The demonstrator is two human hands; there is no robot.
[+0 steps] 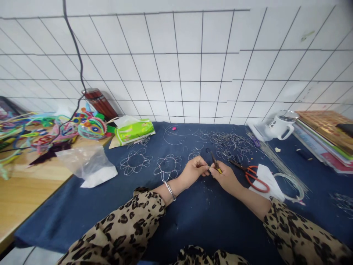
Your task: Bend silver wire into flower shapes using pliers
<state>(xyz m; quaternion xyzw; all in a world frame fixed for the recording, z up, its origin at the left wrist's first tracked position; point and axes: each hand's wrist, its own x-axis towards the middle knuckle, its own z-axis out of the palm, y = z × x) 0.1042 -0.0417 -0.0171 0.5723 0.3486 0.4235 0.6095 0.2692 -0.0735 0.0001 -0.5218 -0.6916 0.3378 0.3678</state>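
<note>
My left hand is pinched closed at the middle of the table; whatever lies between its fingertips is too small to make out. Close beside it, my right hand wraps round small pliers with yellow on the handle, their jaws pointing away from me. The fingertips of both hands nearly meet. Two flower-shaped wire frames lie to the left of my hands, bent from thin silvery wire. Another piece of bent wire shows just beyond my left hand, partly hidden by it.
A tangle of wire lies behind my hands. Red-handled scissors, straight wires, a wire coil and a white mug are at right. A green tissue pack and plastic bag are at left.
</note>
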